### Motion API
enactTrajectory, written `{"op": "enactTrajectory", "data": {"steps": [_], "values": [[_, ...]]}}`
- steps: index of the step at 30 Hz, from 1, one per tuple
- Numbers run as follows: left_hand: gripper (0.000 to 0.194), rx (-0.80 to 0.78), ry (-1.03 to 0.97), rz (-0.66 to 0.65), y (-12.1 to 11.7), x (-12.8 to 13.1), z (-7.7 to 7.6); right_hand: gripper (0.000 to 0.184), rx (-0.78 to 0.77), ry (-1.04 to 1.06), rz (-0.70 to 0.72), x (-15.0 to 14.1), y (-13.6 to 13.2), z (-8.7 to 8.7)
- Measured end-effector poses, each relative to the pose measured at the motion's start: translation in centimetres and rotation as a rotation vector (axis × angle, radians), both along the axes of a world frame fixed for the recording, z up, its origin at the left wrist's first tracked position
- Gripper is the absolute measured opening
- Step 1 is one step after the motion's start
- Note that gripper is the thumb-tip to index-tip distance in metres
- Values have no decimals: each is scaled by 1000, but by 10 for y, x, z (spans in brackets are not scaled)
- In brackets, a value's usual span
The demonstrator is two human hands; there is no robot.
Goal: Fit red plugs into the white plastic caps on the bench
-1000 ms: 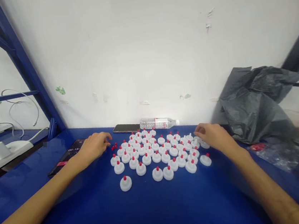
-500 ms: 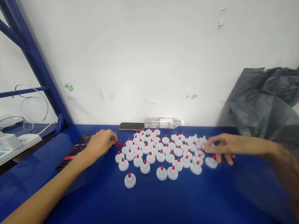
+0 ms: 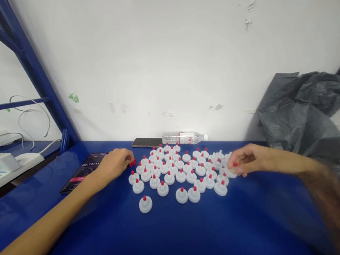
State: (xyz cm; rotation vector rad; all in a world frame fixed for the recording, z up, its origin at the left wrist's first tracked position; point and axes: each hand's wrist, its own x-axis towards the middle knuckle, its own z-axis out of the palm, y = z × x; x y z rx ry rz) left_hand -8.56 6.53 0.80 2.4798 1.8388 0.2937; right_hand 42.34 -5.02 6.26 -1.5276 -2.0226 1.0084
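Right hand [image 3: 249,158] pinched around a red-tipped cap [image 3: 231,173], right side. Left hand [image 3: 115,162] curled at loose red tips [image 3: 132,163], far left; hold unclear. Most white caps [image 3: 182,196] tipped, seemingly well along; few bare caps [image 3: 219,154] remaining, far right.

The wall [image 3: 149,56] is brightly lit, with a soft shadow cast beside the grey bag [image 3: 297,109]. The right forearm [image 3: 335,203] is smeared by blur at lower right; the upper-right corner is darkened.
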Motion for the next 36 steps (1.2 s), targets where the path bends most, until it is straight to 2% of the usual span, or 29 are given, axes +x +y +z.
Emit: {"op": "enactTrajectory", "data": {"steps": [3, 6, 9, 11, 12, 14, 16, 18, 19, 21, 25, 29, 34, 36], "values": [[27, -26, 14, 19, -3, 3, 6, 63, 154, 15, -81, -19, 0, 5], [28, -48, 52, 72, -7, 8, 16, 65, 320, 164, -112, -44, 6, -1], [36, 54, 24, 102, -12, 12, 21, 62, 524, 346, -186, -71, 15, -23], [36, 189, -58, 40, -15, 15, 20, 48, 655, 350, -233, -88, 20, -43], [34, 277, -110, -39, -17, 17, 18, 36, 747, 286, -220, -96, 21, -53], [28, 492, -212, -296, -24, 23, 11, 19, 943, 173, -126, -111, 21, -69], [22, 726, -287, -609, -34, 33, 4, 24, 1080, 102, -39, -124, 17, -80], [21, 887, -334, -809, -48, 46, -3, 32, 1155, 75, 23, -137, 12, -87], [18, 907, -368, -846, -56, 53, -6, 36, 1176, 72, 54, -142, 9, -88], [11, 832, -346, -872, -70, 65, -9, 43, 1204, 78, 124, -152, 3, -91], [21, 717, -279, -890, -86, 76, -12, 51, 1277, 69, 230, -165, -2, -94], [25, 667, -306, -899, -87, 77, -11, 54, 1318, 53, 236, -167, -3, -90], [27, 758, -382, -874, -84, 76, -9, 42, 1358, 56, 224, -167, -5, -82], [25, 774, -348, -867, -85, 75, -7, 40, 1378, 68, 222, -167, -6, -82]]}}
